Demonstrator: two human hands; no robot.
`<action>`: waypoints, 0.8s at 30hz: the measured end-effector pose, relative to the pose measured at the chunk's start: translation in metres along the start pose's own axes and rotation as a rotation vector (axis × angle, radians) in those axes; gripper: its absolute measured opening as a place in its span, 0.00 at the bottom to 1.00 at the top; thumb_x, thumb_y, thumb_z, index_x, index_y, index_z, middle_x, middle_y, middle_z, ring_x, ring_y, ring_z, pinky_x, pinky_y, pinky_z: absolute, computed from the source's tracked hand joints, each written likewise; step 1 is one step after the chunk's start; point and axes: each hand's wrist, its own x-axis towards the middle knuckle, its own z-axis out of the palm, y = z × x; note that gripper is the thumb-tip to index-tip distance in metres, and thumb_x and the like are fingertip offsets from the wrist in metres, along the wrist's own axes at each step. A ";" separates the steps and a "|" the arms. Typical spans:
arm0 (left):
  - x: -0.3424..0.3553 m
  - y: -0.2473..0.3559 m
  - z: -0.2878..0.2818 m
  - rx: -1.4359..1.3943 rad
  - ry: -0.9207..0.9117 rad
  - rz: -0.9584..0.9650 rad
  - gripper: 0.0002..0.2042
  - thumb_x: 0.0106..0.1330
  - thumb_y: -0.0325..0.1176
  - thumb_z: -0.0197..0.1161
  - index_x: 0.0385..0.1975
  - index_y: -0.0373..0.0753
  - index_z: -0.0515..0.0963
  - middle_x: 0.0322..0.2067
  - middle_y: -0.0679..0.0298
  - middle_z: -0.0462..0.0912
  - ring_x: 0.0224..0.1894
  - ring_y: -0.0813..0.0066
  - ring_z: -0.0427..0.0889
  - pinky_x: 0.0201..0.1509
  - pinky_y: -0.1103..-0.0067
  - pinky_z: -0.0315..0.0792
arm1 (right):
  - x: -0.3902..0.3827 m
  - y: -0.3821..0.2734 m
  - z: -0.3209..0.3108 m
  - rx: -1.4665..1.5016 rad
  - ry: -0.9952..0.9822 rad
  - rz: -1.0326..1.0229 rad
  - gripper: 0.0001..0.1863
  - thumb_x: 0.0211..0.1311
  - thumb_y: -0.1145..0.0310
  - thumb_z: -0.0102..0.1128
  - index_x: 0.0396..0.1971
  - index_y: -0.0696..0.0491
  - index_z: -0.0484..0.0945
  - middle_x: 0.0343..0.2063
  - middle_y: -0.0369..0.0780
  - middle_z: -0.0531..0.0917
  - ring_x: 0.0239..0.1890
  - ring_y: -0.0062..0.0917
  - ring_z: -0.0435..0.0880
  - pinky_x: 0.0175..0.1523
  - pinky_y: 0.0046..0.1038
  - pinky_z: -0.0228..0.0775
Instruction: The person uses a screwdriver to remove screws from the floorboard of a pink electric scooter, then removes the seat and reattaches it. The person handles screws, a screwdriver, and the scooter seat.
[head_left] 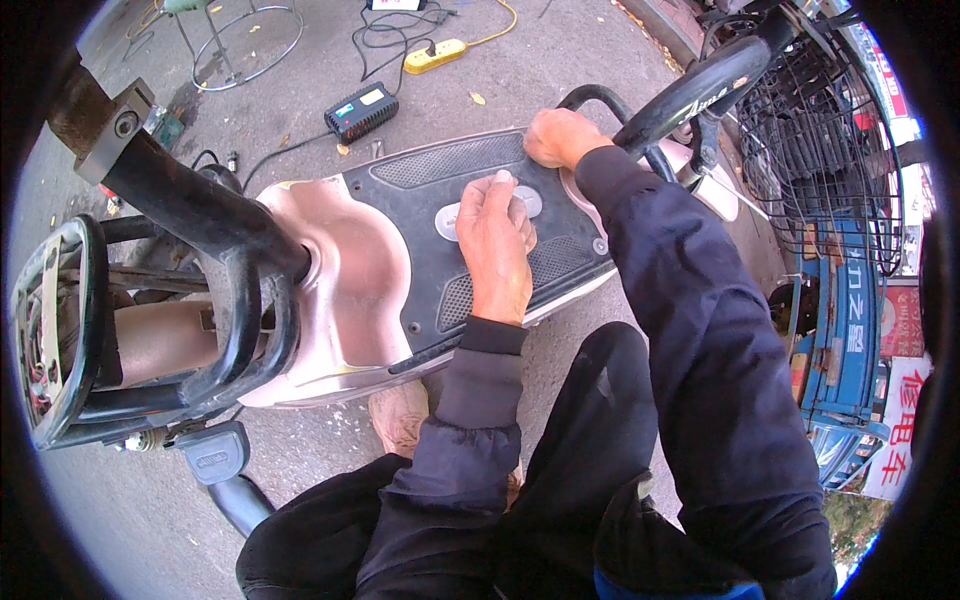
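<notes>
A pink electric scooter stretches across the view in front of me. Its black footboard has ridged pads and a pale oval badge. Over the middle of the footboard is my left hand, thumb and fingers pinched together beside the badge; whatever they may hold is hidden. My right hand is closed in a fist at the footboard's far right corner, near a bent black tube. I cannot see what, if anything, is inside that fist.
On the ground beyond lie a black charger, tangled cables and a yellow power strip. A stool's metal ring stands far left. The scooter's wire basket and a blue vehicle crowd the right. A black frame rises at left.
</notes>
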 end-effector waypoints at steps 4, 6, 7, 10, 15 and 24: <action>0.000 -0.001 0.000 -0.004 0.003 -0.007 0.06 0.80 0.34 0.58 0.40 0.39 0.74 0.18 0.76 0.63 0.16 0.87 0.58 0.19 0.82 0.54 | 0.003 0.004 0.002 -0.022 -0.014 -0.078 0.21 0.69 0.65 0.53 0.54 0.60 0.87 0.56 0.55 0.87 0.60 0.50 0.87 0.66 0.47 0.78; 0.000 -0.001 0.000 -0.006 0.002 -0.004 0.06 0.80 0.34 0.58 0.41 0.39 0.74 0.18 0.76 0.63 0.16 0.87 0.58 0.19 0.83 0.54 | 0.009 0.008 0.007 -0.004 -0.021 -0.063 0.21 0.69 0.66 0.54 0.53 0.61 0.87 0.56 0.55 0.87 0.60 0.50 0.87 0.66 0.47 0.78; 0.000 0.000 0.000 -0.006 0.004 -0.003 0.06 0.80 0.34 0.58 0.41 0.39 0.74 0.18 0.76 0.63 0.16 0.87 0.59 0.19 0.83 0.54 | 0.014 0.011 0.011 0.015 -0.011 -0.061 0.21 0.69 0.66 0.54 0.53 0.61 0.87 0.55 0.55 0.87 0.60 0.50 0.86 0.66 0.47 0.78; 0.000 0.000 0.000 -0.003 0.009 -0.006 0.06 0.80 0.34 0.58 0.41 0.39 0.74 0.18 0.76 0.63 0.16 0.87 0.59 0.19 0.83 0.54 | 0.029 0.020 0.021 -0.032 -0.037 -0.167 0.21 0.69 0.66 0.54 0.53 0.61 0.87 0.56 0.56 0.87 0.61 0.51 0.86 0.66 0.46 0.78; 0.001 -0.001 0.000 -0.014 0.008 -0.007 0.06 0.80 0.33 0.58 0.41 0.39 0.74 0.18 0.75 0.64 0.16 0.87 0.59 0.18 0.83 0.54 | 0.038 0.029 0.030 0.024 -0.005 -0.137 0.21 0.69 0.66 0.53 0.54 0.61 0.87 0.56 0.56 0.86 0.61 0.51 0.85 0.66 0.47 0.77; 0.001 -0.001 0.000 -0.019 0.013 -0.002 0.05 0.79 0.33 0.59 0.40 0.40 0.74 0.18 0.75 0.63 0.15 0.87 0.58 0.19 0.82 0.54 | 0.024 0.019 0.019 -0.008 -0.015 -0.091 0.21 0.70 0.65 0.54 0.54 0.60 0.87 0.56 0.56 0.86 0.62 0.51 0.85 0.67 0.47 0.77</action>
